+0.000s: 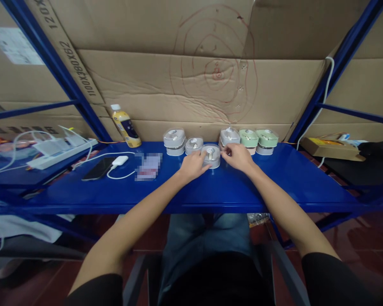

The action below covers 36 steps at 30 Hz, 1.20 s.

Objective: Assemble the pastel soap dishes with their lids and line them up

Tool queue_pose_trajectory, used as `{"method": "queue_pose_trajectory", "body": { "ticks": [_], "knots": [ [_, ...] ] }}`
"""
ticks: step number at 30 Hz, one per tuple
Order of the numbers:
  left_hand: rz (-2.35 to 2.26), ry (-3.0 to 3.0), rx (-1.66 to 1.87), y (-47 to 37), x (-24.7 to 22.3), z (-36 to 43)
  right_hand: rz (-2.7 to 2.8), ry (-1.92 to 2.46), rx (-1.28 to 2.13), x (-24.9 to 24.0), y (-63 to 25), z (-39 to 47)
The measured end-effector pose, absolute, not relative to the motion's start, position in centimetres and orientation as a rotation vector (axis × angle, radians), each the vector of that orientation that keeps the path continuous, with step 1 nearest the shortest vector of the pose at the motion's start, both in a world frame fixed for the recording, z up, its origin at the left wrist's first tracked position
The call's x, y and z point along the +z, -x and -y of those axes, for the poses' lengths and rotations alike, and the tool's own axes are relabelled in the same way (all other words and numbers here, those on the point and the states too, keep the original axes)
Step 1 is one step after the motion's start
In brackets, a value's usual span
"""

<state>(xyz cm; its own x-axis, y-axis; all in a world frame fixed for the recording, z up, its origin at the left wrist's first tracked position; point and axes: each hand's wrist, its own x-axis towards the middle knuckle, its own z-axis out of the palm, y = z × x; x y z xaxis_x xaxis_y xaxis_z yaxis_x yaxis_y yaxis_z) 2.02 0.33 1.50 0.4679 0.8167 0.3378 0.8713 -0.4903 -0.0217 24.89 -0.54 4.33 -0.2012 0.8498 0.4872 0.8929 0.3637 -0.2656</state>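
- While my left hand (193, 165) is closed around the left side of the front container (212, 158), fingers at its lid and thumb along its near edge, the container sits upright on the surface (239, 191).
- Front container: pale grey, rounded corners, clear smooth lid, round label on top.
- My right hand (238, 156): fingers curled, thumb and forefinger drawn near each other, just right of the front container and before the grey stack (230, 135). Cannot tell whether they touch anything.
- Behind my left hand: single grey container (194, 143), same soft-cornered form; left of it, the left stack (174, 138), two high.
- To the right, side by side: green-and-pink stack (248, 136), then green-and-grey stack (267, 137).
- Surface: glossy blue, flat.
- Left side: yellow bottle (126, 127) with white cap and dark label; dark flat phone (98, 168), glassy, beside a white charger (120, 160).
- Backing: creased brown cardboard (130, 76), rings drawn in red.
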Motion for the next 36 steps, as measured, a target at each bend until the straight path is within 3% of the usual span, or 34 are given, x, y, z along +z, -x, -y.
{"method": "queue_pose_trajectory", "body": {
  "ticks": [9, 18, 29, 33, 36],
  "knots": [
    [1.452, 2.344, -0.374, -6.5, 2.5, -5.2, 1.864, 1.545, -0.112, 4.7, -25.5, 0.3],
    [1.624, 2.312, -0.273, -4.0, 2.0, -6.0, 1.855, 1.543, -0.086, 4.5, -25.3, 0.3],
    [1.586, 2.367, -0.390, -2.8, 2.5, 1.8, 1.867, 1.542, -0.068, 4.7, -25.5, 0.4],
    [1.748, 2.195, -0.646, -2.2, 1.7, 5.3, 1.867, 1.516, -0.067, 4.5, -25.5, 0.3],
    [1.876, 2.135, -0.577, -1.7, 1.1, 6.5, 1.882, 1.521, -0.041, 4.5, -25.4, 0.3]
  ]
}}
